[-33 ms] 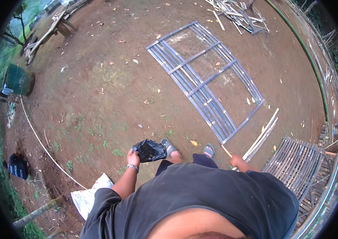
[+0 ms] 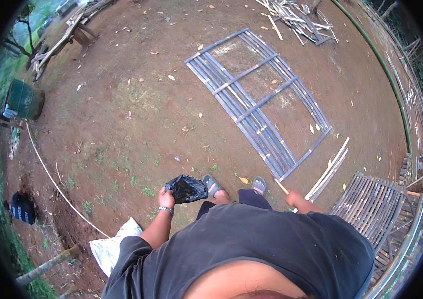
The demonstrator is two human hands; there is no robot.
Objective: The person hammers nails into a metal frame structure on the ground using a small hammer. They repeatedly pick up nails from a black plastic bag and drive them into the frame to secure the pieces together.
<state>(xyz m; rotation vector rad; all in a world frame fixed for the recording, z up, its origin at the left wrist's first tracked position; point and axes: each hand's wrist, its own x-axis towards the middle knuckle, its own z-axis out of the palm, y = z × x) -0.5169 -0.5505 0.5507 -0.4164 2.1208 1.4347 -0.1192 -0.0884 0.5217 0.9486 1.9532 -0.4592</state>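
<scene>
From your torso, your left hand gripped the black plastic bag at ten o'clock and your right hand gripped the wooden stick, shifted slightly leftward at one o'clock near the slatted frame, leaving both holds unchanged.

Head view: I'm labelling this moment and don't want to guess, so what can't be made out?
All in the head view:
Black plastic bag: contents too dark and small to identify.
Left hand: too small to tell how each finger grips.
Stick: the part inside the right hand is covered by it.
White sack: partly hidden by the dark sleeve.
</scene>
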